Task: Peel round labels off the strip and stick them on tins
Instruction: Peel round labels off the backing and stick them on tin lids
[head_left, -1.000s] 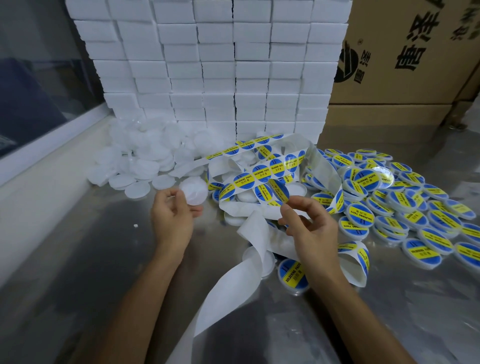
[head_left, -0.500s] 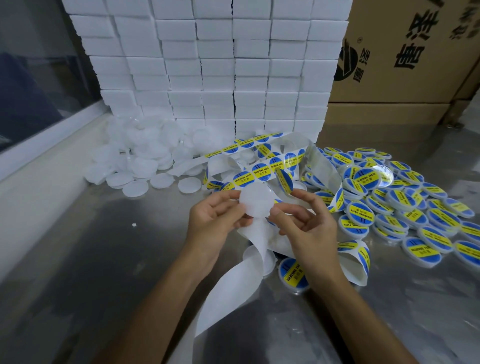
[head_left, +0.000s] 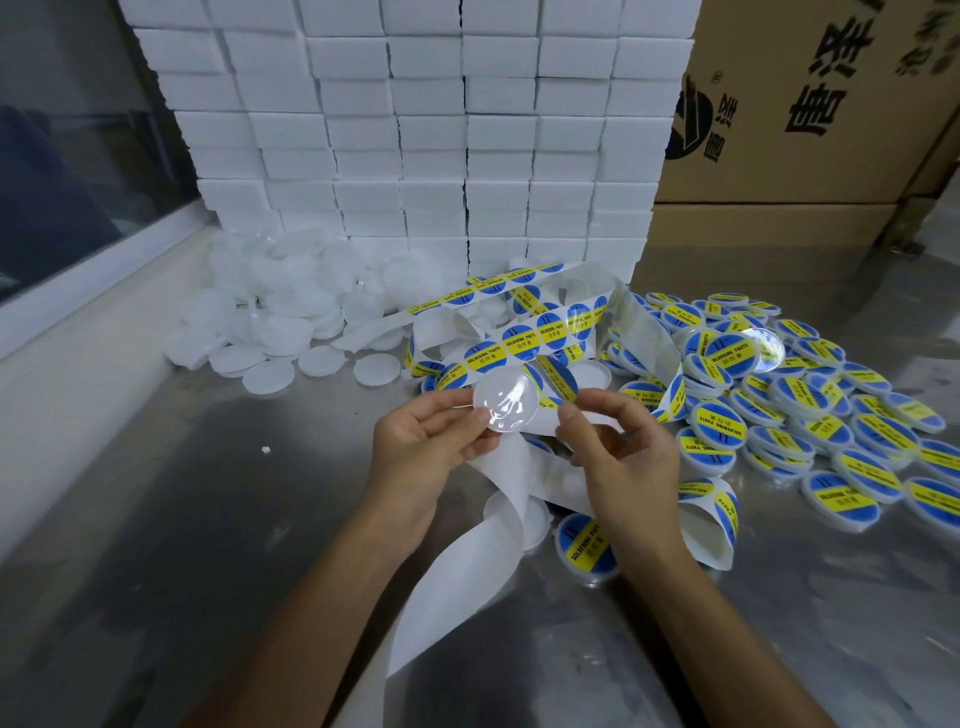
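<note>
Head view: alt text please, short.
Left hand holds a clear unlabelled tin while the right hand pinches a peeled blue-yellow label beside it. Label strip behind, labelled tins piled right, blank tins left.

The metal table (head_left: 208, 519) carries a heap of unlabelled white tins (head_left: 270, 312) at the left rear and a heap of labelled tins (head_left: 805, 415) at the right. The label strip (head_left: 519, 343) lies between them, in front of stacked white boxes (head_left: 415, 156) and cardboard cartons (head_left: 805, 156).

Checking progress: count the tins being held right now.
1: a clear tin in the left hand, the right hand pinching a label beside it. None looks hidden.
</note>
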